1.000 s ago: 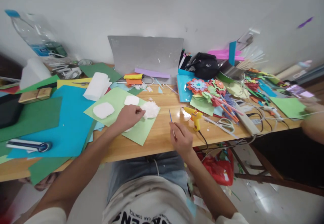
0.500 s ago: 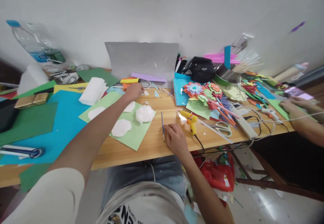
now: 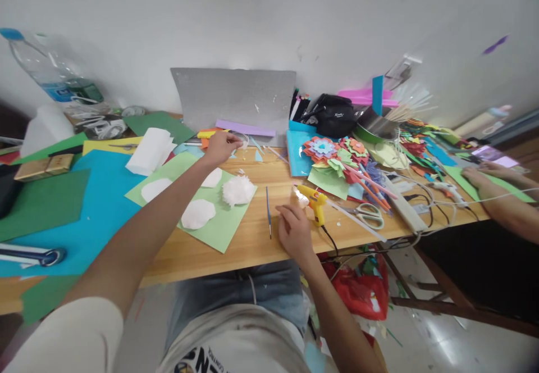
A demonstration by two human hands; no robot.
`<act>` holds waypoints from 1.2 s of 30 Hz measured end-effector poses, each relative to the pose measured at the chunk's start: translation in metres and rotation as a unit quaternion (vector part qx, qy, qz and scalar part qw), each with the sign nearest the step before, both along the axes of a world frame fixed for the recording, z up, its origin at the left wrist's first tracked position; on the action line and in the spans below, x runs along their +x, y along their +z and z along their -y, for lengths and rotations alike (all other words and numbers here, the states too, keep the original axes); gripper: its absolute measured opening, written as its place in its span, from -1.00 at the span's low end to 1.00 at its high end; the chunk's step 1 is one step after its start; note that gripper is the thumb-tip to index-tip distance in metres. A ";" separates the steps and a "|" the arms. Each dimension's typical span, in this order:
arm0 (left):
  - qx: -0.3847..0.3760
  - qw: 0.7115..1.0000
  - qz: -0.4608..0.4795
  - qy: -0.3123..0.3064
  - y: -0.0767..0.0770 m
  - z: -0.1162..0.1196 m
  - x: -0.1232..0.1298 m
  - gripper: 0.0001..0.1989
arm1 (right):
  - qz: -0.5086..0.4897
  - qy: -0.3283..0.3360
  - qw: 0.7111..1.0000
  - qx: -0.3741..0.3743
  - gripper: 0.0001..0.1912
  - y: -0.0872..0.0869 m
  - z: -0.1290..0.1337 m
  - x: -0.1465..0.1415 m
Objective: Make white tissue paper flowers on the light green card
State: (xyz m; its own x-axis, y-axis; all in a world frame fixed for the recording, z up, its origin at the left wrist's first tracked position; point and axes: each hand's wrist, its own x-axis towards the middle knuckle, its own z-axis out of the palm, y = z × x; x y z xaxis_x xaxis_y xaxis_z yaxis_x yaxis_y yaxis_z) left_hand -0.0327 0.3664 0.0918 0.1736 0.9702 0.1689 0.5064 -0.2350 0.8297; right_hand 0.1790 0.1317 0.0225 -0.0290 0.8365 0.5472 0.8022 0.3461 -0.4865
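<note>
My left hand (image 3: 223,146) is raised over the back of the table, its fingers pinched at a small pale thing too small to name, beside a yellow cutter (image 3: 206,135). My right hand (image 3: 293,231) rests on the wood with its fingers loosely curled and apart, between a thin blue brush (image 3: 268,213) and a yellow glue gun (image 3: 316,200). A light green sheet (image 3: 217,232) carries white paper rounds (image 3: 197,214) and a fluffy white paper flower (image 3: 238,190) below my left forearm.
Paper flowers (image 3: 324,147) and scissors (image 3: 369,215) lie right of centre. A grey board (image 3: 236,95) leans on the wall. Another person's hands (image 3: 484,182) hold green paper at far right. Bottles (image 3: 54,75) stand back left, and cables cross the right side.
My left hand has lifted slightly off the table near the cutter, now pinching. My right hand has moved a little away from the blue brush. The view has shifted slightly.
</note>
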 end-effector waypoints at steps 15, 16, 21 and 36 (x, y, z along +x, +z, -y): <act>-0.314 0.889 0.314 -0.112 0.004 0.152 -0.028 -0.61 | -0.417 0.065 0.886 -0.191 -0.67 0.081 -0.042 -0.071; -0.313 0.889 0.316 -0.114 0.002 0.152 -0.028 -0.60 | -0.411 0.063 0.888 -0.194 -0.67 0.079 -0.044 -0.072; -0.335 0.874 0.333 -0.113 -0.006 0.153 -0.032 -0.62 | -0.410 0.079 0.880 -0.228 -0.71 0.068 -0.044 -0.074; -0.226 0.925 0.292 -0.090 -0.016 0.161 -0.034 -0.62 | -0.321 0.040 0.927 -0.189 -0.72 0.067 -0.037 -0.085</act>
